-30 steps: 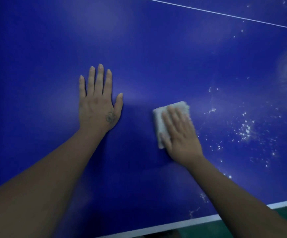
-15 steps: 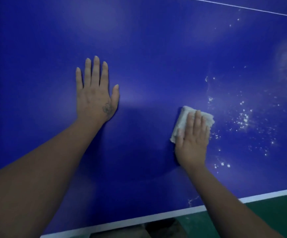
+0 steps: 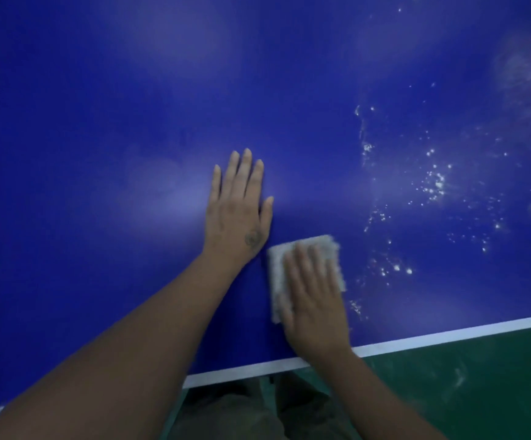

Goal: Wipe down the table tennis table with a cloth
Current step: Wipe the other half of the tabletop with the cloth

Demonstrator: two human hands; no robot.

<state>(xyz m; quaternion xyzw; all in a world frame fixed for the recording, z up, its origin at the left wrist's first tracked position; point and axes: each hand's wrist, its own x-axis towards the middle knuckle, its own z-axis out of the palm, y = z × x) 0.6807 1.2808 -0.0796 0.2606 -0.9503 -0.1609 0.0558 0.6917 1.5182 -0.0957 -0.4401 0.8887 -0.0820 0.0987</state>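
The right hand (image 3: 314, 303) lay flat, fingers straight, pressing the white cloth (image 3: 277, 274) onto the blue table (image 3: 130, 122) near its near edge. The left hand (image 3: 237, 214) rested flat just left of it, a small blurred mark on its back.

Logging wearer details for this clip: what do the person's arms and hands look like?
Both forearms are bare, no sleeves in view. The left hand and the right hand wear no gloves; no ring or watch shows. A small round dark mark sits on the back of the left hand near the thumb.
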